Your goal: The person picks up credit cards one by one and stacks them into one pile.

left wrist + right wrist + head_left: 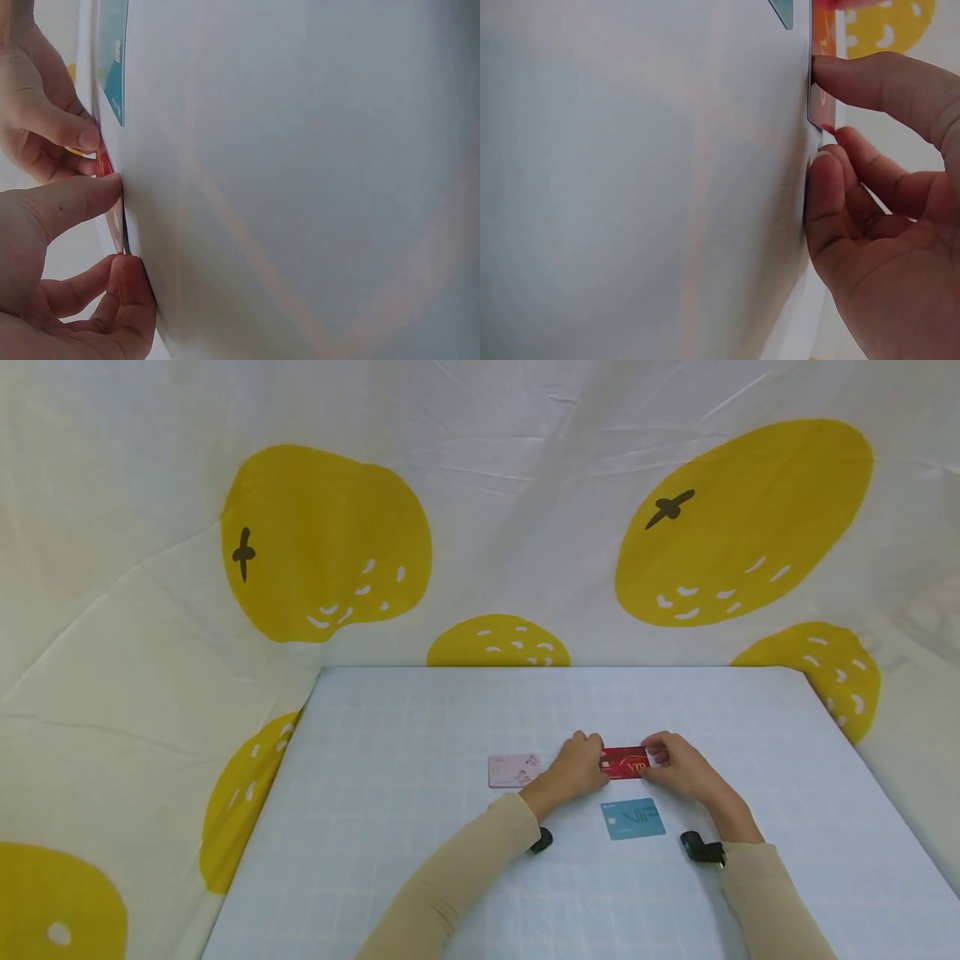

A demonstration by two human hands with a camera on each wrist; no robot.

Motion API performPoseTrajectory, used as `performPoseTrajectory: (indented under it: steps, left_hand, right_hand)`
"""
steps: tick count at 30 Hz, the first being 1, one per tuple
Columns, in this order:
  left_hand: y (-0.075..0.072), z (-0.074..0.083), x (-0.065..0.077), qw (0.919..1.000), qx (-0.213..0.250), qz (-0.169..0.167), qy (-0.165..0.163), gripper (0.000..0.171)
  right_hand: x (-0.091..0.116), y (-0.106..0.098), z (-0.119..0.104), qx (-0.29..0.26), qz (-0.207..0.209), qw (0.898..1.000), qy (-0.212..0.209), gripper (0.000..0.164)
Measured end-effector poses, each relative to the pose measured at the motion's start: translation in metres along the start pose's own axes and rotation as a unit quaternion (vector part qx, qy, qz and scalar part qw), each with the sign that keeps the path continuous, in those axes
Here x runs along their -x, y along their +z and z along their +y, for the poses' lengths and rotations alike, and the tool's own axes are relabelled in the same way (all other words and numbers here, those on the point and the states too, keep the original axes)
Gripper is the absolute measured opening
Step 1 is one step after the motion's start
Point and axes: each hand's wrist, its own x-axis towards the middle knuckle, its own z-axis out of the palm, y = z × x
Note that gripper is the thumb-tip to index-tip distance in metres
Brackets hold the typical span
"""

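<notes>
A red card [624, 762] with VIP lettering lies flat on the table between my two hands. My left hand [576, 767] holds its left end, thumb at the near edge and curled fingers around the far side. At the right end, my right hand [678, 767] pinches the card between thumb and fingers. In the right wrist view the thumb [847, 79] presses on the card's edge while the index fingertip [844, 139] meets its corner. Just nearer to me lies a teal card [633, 819], and left of my left hand a pink card [513, 770].
The table [390, 860] has a pale checked cloth. Behind it hangs a white sheet [517, 543] with yellow fruit prints. Dark wrist straps [701, 847] sit by both sleeves.
</notes>
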Motion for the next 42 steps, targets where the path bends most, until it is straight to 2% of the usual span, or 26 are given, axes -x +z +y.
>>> performPoseTrajectory:
  steps: [11, 15, 19, 23, 27, 30, 36, 42]
  left_hand:
    - [-0.002, 0.002, 0.005, 0.9995, 0.023, 0.010, 0.017, 0.042]
    - [-0.002, 0.003, 0.005, 0.9985, 0.054, 0.002, -0.003, 0.044]
    - [-0.003, 0.002, 0.006, 0.9942, 0.105, 0.003, -0.026, 0.045]
    - [-0.005, 0.000, 0.007, 0.9839, 0.172, 0.016, -0.044, 0.043]
    - [-0.005, -0.002, 0.008, 0.9677, 0.244, 0.024, -0.060, 0.033]
    - [-0.003, -0.004, 0.008, 0.9624, 0.264, 0.032, -0.058, 0.033]
    - [-0.002, -0.008, 0.012, 0.9531, 0.290, 0.047, -0.072, 0.053]
    - [-0.008, -0.016, 0.018, 0.9390, 0.326, 0.066, -0.088, 0.050]
  right_hand:
    - [0.004, 0.004, -0.005, -0.026, 0.010, 0.999, 0.037, 0.043]
    - [0.006, 0.006, -0.007, -0.039, 0.015, 0.998, 0.045, 0.044]
    - [0.008, 0.007, -0.008, -0.056, 0.019, 0.997, 0.056, 0.045]
    - [0.010, 0.005, -0.009, -0.070, 0.020, 0.995, 0.070, 0.048]
    - [0.013, 0.004, -0.009, -0.096, 0.020, 0.992, 0.081, 0.050]
    - [0.014, 0.005, -0.009, -0.125, 0.025, 0.988, 0.086, 0.050]
    - [0.015, 0.006, -0.007, -0.193, 0.036, 0.976, 0.091, 0.052]
    - [0.018, 0.007, -0.012, -0.263, 0.042, 0.960, 0.092, 0.055]
